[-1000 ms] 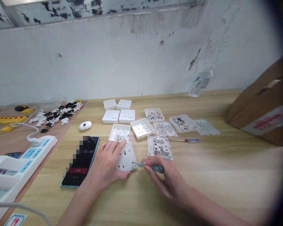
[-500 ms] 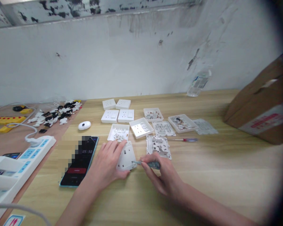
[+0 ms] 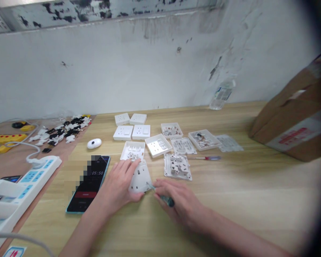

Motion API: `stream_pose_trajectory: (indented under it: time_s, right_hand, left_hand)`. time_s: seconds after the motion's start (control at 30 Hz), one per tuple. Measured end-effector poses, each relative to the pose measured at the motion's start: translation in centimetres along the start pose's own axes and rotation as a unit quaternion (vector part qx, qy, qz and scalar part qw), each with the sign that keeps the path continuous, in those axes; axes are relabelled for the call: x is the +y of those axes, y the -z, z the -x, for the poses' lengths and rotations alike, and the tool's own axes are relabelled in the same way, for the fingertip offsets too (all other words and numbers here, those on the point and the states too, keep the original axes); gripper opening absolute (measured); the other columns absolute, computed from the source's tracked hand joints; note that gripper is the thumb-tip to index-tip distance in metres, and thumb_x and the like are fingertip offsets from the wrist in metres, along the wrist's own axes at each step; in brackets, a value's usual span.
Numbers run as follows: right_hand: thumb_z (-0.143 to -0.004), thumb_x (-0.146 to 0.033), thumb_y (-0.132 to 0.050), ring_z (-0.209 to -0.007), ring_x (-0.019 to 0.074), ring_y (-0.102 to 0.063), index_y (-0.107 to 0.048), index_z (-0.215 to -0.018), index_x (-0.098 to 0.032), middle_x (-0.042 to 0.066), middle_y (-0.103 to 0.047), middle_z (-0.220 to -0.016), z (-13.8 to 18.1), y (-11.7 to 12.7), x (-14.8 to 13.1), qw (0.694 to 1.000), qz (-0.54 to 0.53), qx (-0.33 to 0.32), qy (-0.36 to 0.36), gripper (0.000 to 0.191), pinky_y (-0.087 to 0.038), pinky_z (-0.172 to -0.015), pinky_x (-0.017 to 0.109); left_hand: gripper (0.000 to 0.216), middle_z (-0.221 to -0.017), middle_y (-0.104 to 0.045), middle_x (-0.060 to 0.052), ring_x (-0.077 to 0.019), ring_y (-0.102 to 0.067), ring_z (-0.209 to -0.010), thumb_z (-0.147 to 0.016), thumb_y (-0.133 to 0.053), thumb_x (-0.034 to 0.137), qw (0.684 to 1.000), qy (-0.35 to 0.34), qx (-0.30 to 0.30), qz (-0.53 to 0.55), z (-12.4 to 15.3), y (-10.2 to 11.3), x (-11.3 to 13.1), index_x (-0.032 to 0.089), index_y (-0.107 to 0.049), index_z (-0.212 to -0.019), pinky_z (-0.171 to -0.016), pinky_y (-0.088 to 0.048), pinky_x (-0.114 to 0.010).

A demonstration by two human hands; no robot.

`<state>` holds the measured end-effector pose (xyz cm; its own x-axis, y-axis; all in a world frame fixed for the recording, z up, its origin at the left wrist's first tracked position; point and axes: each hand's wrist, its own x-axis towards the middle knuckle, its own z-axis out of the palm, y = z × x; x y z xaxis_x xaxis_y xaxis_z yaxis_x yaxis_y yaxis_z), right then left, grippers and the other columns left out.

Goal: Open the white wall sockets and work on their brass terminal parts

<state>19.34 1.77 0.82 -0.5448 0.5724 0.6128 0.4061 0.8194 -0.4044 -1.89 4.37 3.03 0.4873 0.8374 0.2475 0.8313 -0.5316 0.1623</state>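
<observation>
My left hand (image 3: 122,180) grips a white plastic socket back plate (image 3: 140,178) by its left side, thumb at the near edge and fingers along the far edge. In my right hand (image 3: 178,200) is a screwdriver (image 3: 166,200) with a dark green handle; its tip touches the plate near the right edge. Just beyond the plate lies an open socket housing (image 3: 133,150) with metal parts inside. To the right of it rests a tilted socket shell (image 3: 158,145). Another back plate with raised parts (image 3: 178,166) lies right of my hands.
Several assembled sockets (image 3: 123,132) stand toward the wall. A second screwdriver (image 3: 207,158) lies on the right, near an open housing with parts (image 3: 204,139). A phone (image 3: 89,189) and power strip (image 3: 26,192) are left; a cardboard box (image 3: 291,117) and bottle (image 3: 222,94) stand right.
My right hand has turned the screwdriver, so its handle now slopes down toward me, and has shifted slightly left. My left hand keeps its grip on the plate. The whole view has shifted slightly.
</observation>
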Motion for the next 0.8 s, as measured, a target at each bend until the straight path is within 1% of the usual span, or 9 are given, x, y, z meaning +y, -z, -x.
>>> stream_pose_trajectory:
  time_s: [0.17,0.3,0.4,0.47,0.53,0.6,0.63,0.77,0.8]
  right_hand:
    - [-0.094,-0.012,-0.031,-0.084,0.0218,-0.063,-0.06,-0.088,-0.013,0.012,-0.068,-0.086,-0.8,0.2,-0.5,0.988,0.12,-0.059,0.083,0.029,-0.05,-0.078,0.035]
    - [-0.093,-0.011,-0.034,-0.079,0.0218,-0.062,-0.061,-0.088,-0.011,0.013,-0.068,-0.084,-1.2,0.2,-1.1,0.979,0.153,-0.093,0.102,0.027,-0.049,-0.075,0.034]
    - [-0.091,-0.01,-0.036,-0.077,0.0224,-0.062,-0.06,-0.09,-0.011,0.013,-0.067,-0.081,-1.4,0.1,-1.4,0.973,0.174,-0.096,0.115,0.024,-0.049,-0.073,0.035]
    - [-0.091,-0.01,-0.038,-0.074,0.0215,-0.061,-0.059,-0.088,-0.012,0.011,-0.066,-0.078,-1.5,0.1,-1.3,0.976,0.162,-0.099,0.102,0.021,-0.048,-0.069,0.034]
    - [-0.091,-0.012,-0.04,-0.069,0.0186,-0.06,-0.057,-0.085,-0.014,0.008,-0.064,-0.073,-1.5,0.1,-1.0,0.989,0.115,-0.087,0.047,0.018,-0.047,-0.063,0.03]
    - [-0.092,-0.016,-0.041,-0.064,0.0159,-0.058,-0.055,-0.083,-0.016,0.005,-0.063,-0.07,-1.3,0.2,-0.7,0.996,0.062,-0.055,-0.022,0.016,-0.046,-0.059,0.027]
    - [-0.092,-0.017,-0.041,-0.063,0.0154,-0.058,-0.054,-0.083,-0.017,0.005,-0.063,-0.07,-1.2,0.3,-0.6,0.997,0.048,-0.039,-0.037,0.016,-0.045,-0.059,0.026]
    - [-0.091,-0.015,-0.04,-0.074,0.0186,-0.062,-0.056,-0.086,-0.018,0.008,-0.067,-0.08,-0.6,0.8,-0.9,0.997,0.058,-0.05,0.034,0.017,-0.048,-0.068,0.031]
    - [-0.091,-0.014,-0.04,-0.075,0.0187,-0.063,-0.056,-0.087,-0.019,0.008,-0.068,-0.081,-0.6,1.0,-0.9,0.996,0.059,-0.051,0.039,0.017,-0.049,-0.068,0.031]
  left_hand:
    - [0.079,-0.108,-0.057,-0.012,-0.0307,-0.054,-0.097,-0.062,-0.072,0.028,1.0,-0.002,0.009,-0.017,0.0,0.1,-0.1,0.018,-0.037,-0.132,-0.083,-0.044,-0.043]
    - [0.079,-0.109,-0.058,-0.013,-0.0312,-0.054,-0.098,-0.062,-0.073,0.029,0.999,0.0,0.009,-0.034,0.1,0.2,0.1,0.016,-0.038,-0.131,-0.083,-0.043,-0.042]
    - [0.079,-0.111,-0.057,-0.013,-0.0313,-0.054,-0.1,-0.062,-0.073,0.03,0.999,0.001,0.005,-0.042,0.2,0.2,0.2,0.016,-0.037,-0.132,-0.084,-0.042,-0.042]
    - [0.079,-0.11,-0.057,-0.013,-0.0311,-0.054,-0.1,-0.064,-0.073,0.031,0.999,0.006,0.005,-0.037,0.2,0.1,0.2,0.017,-0.036,-0.133,-0.084,-0.042,-0.042]
    - [0.078,-0.111,-0.057,-0.012,-0.0307,-0.054,-0.1,-0.066,-0.071,0.033,1.0,0.011,0.01,-0.023,0.3,0.0,0.1,0.017,-0.036,-0.133,-0.084,-0.042,-0.042]
    - [0.078,-0.113,-0.056,-0.013,-0.0307,-0.054,-0.101,-0.066,-0.071,0.035,1.0,0.012,0.015,-0.003,0.4,-0.2,-0.2,0.017,-0.036,-0.134,-0.084,-0.042,-0.042]
    - [0.079,-0.114,-0.056,-0.013,-0.0308,-0.053,-0.101,-0.066,-0.071,0.036,1.0,0.014,0.018,0.006,0.5,-0.3,-0.3,0.017,-0.036,-0.133,-0.085,-0.042,-0.042]
    - [0.081,-0.114,-0.056,-0.014,-0.0317,-0.054,-0.1,-0.063,-0.074,0.035,0.999,0.022,0.025,0.008,0.6,-0.7,-1.0,0.015,-0.037,-0.132,-0.086,-0.043,-0.045]
    - [0.081,-0.114,-0.056,-0.014,-0.0316,-0.054,-0.1,-0.063,-0.074,0.035,0.999,0.024,0.026,0.006,0.6,-0.7,-1.1,0.015,-0.037,-0.132,-0.086,-0.043,-0.045]
